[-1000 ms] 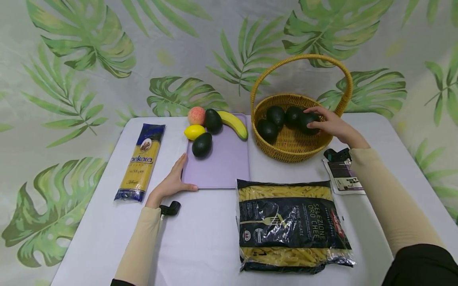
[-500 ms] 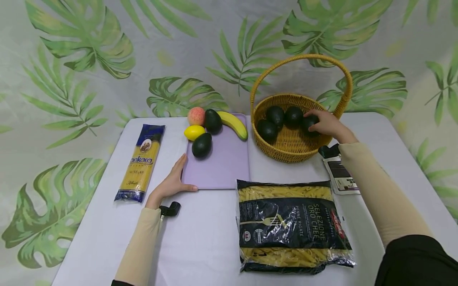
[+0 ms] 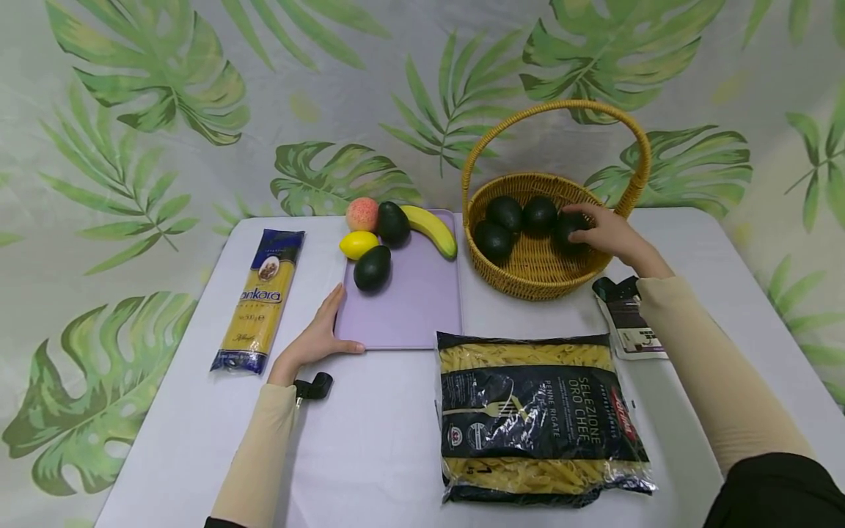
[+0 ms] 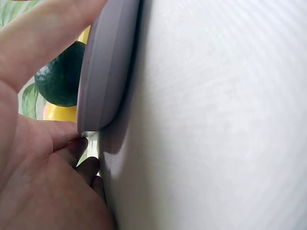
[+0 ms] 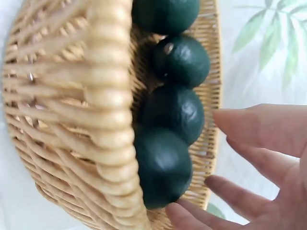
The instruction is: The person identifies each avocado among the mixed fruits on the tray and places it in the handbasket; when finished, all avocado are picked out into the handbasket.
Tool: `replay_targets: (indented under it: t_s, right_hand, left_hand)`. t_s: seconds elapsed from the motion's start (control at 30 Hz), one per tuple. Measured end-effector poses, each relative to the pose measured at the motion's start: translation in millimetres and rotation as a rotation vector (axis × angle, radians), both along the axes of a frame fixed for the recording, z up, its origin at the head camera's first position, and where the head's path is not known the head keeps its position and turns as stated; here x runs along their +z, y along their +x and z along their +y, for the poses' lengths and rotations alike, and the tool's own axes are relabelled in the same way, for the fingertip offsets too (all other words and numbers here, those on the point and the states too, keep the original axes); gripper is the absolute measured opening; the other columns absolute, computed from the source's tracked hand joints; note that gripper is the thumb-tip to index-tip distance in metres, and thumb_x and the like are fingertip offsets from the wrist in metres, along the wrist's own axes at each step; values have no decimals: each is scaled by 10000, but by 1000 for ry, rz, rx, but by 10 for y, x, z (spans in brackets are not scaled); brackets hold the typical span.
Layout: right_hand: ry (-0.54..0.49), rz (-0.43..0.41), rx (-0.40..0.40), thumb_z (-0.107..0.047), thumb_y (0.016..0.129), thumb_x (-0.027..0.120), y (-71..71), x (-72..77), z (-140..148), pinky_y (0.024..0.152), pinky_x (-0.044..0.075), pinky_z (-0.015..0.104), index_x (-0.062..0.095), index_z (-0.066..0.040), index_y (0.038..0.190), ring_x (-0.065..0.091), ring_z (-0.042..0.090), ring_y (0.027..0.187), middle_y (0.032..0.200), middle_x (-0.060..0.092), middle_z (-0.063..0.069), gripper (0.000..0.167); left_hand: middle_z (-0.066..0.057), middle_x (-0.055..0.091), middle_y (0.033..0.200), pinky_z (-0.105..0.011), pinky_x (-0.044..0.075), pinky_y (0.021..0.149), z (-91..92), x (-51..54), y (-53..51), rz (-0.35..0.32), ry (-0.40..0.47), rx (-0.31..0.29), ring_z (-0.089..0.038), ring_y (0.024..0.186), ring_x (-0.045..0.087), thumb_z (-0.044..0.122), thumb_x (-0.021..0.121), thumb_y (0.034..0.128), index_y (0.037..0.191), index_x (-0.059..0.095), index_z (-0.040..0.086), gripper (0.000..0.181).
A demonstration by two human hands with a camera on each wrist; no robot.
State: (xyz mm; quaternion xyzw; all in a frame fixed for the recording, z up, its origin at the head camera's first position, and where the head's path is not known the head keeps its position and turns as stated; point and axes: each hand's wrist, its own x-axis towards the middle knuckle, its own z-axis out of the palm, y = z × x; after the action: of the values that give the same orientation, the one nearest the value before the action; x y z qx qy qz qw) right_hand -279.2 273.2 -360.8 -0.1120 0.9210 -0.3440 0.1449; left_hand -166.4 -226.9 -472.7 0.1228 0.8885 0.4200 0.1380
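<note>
My left hand [image 3: 315,336] lies at the near left corner of a lilac tray [image 3: 412,312], fingers along its left side and thumb at the front edge. In the left wrist view the thumb and fingers touch the tray's rim [image 4: 103,81]. On the tray are two avocados [image 3: 372,268], a lemon [image 3: 359,245], a peach [image 3: 362,214] and a banana [image 3: 432,231]. My right hand [image 3: 617,238] reaches over the rim of a wicker basket [image 3: 538,288] holding several avocados [image 3: 505,213]. Its spread fingers are beside the rightmost avocado [image 5: 165,167]; a fingertip seems to touch it.
A spaghetti pack [image 3: 260,301] lies left of the tray. A large bag of penne [image 3: 538,418] is at the front, and a small pouch [image 3: 630,319] lies partly under the right forearm. The basket's tall handle [image 3: 557,104] arches above it.
The avocados in the basket have shifted slightly left. My right hand first moved a little left, then its wrist drew back right. The left hand and tray have stayed still.
</note>
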Motion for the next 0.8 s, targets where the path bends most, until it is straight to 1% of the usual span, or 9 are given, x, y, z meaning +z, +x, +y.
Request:
replay_targets:
  t_s: [0.13, 0.27, 0.33, 0.4, 0.5, 0.57, 0.7, 0.8]
  right_hand:
    - [-62, 21, -7, -154, 974, 547, 69, 28, -32, 1017, 242, 663, 324, -8, 1462, 208, 521, 1333, 1523, 197, 264, 556]
    - [-167, 31, -15, -189, 981, 549, 169, 84, -114, 1011, 306, 613, 343, -22, 1457, 313, 492, 1294, 1520, 240, 216, 545]
    - [-240, 18, -13, -203, 988, 540, 210, 111, -174, 1002, 386, 515, 340, -24, 1457, 398, 436, 1255, 1508, 264, 201, 541]
    - [-309, 10, 1, -223, 989, 539, 239, 114, -238, 961, 455, 385, 347, -27, 1450, 501, 305, 1184, 1485, 298, 193, 537]
    - [-379, 0, 43, -234, 991, 537, 270, 95, -352, 859, 508, 249, 355, -28, 1443, 571, 141, 1072, 1460, 344, 194, 529]
    - [-402, -1, 79, -240, 991, 539, 293, 71, -439, 861, 512, 274, 377, -41, 1436, 585, 125, 1041, 1440, 382, 195, 514]
    - [-418, -13, 155, -234, 995, 530, 347, 50, -662, 910, 495, 410, 397, -67, 1432, 583, 279, 1093, 1400, 440, 189, 486]
    - [-438, -35, 218, -225, 992, 538, 379, 33, -837, 910, 488, 457, 384, -62, 1438, 570, 339, 1103, 1391, 445, 177, 499]
  left_hand:
    - [-158, -77, 1586, -518, 38, 1141, -1, 1, 2, 1, -1, -1, -331, 1438, -48, 310, 850, 714, 1524, -12, 15, 1219]
    - [-161, -74, 1585, -519, 39, 1141, -2, 1, 7, 2, 1, -2, -334, 1438, -46, 307, 850, 714, 1524, -11, 14, 1218]
    - [-162, -74, 1585, -519, 39, 1141, -1, 0, 7, 2, 2, -3, -335, 1437, -46, 305, 850, 715, 1524, -11, 14, 1217]
    - [-163, -73, 1585, -517, 39, 1141, -1, -3, 5, 2, 2, -3, -334, 1438, -45, 306, 851, 713, 1524, -11, 14, 1219]
    - [-162, -73, 1585, -515, 39, 1142, 0, -6, -1, 2, 3, -3, -333, 1438, -46, 301, 853, 711, 1523, -14, 12, 1223]
    - [-160, -74, 1585, -514, 39, 1142, 0, -8, -4, 1, 4, -2, -333, 1438, -46, 298, 854, 709, 1523, -16, 12, 1225]
    - [-158, -77, 1586, -515, 40, 1142, 0, -3, -3, -2, 3, 0, -333, 1437, -45, 292, 853, 711, 1523, -17, 13, 1222]
    - [-158, -76, 1586, -515, 40, 1142, 4, 3, 0, -3, 4, 1, -334, 1438, -44, 296, 852, 711, 1523, -13, 11, 1220]
